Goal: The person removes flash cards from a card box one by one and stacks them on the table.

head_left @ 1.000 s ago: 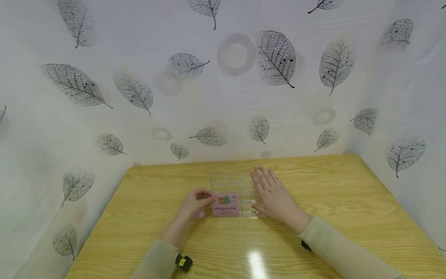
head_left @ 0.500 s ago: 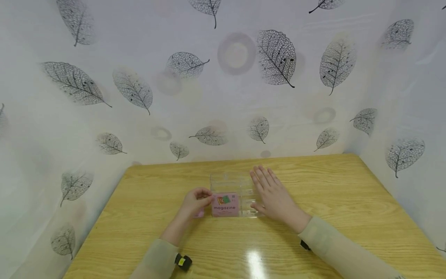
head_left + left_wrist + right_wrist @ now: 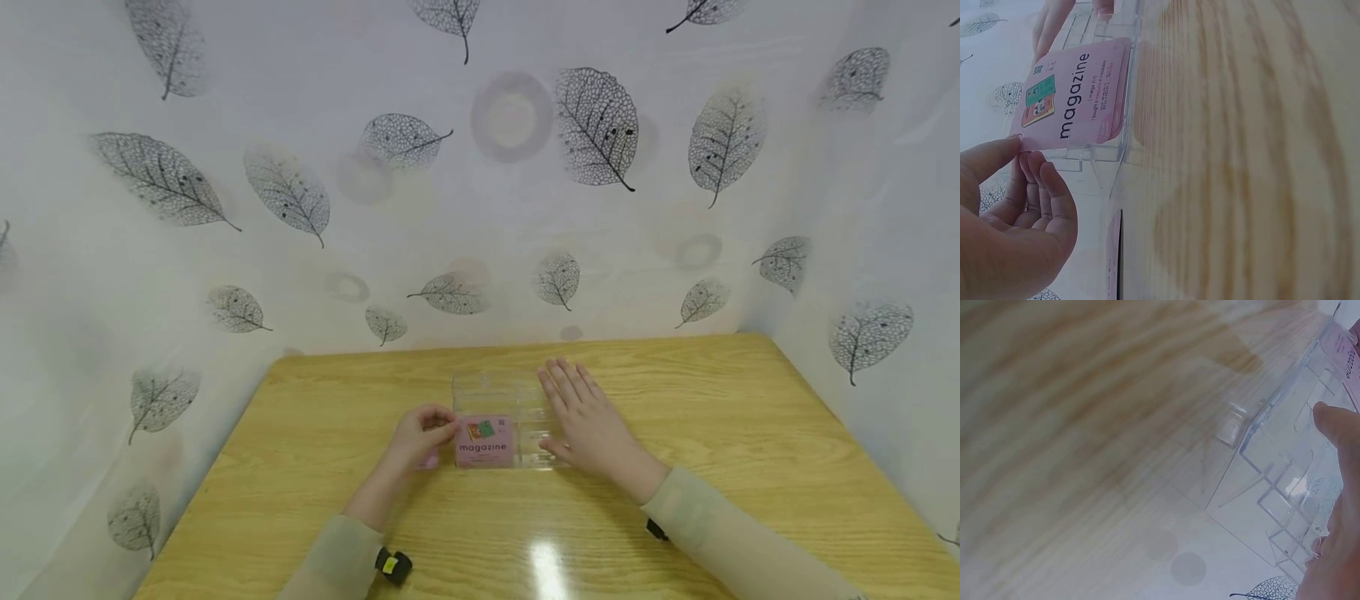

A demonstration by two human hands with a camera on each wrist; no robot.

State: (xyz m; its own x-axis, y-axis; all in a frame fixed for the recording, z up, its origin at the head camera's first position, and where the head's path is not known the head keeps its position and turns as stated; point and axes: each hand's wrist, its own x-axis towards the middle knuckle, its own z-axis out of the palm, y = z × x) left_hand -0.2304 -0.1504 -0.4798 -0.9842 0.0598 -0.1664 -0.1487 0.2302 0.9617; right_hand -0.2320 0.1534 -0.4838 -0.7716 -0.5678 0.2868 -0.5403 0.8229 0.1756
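Note:
A pink card [image 3: 483,450] printed "magazine" stands at the front of a clear plastic organizer [image 3: 487,383] with stepped compartments. My left hand [image 3: 417,437] pinches one corner of that card between thumb and fingertips, as the left wrist view shows. The edge of another pink card shows just behind it in that view. With fingers straight, my right hand [image 3: 592,429] rests along the right side of the organizer. Its thumb [image 3: 1335,422] lies on the clear plastic in the right wrist view, and its fingers are partly hidden there.
More pink cards [image 3: 1113,256] lie flat on the wooden table [image 3: 337,492], partly covered by my left hand in the head view. A pale curtain [image 3: 450,208] with leaf prints hangs behind the table and along both sides.

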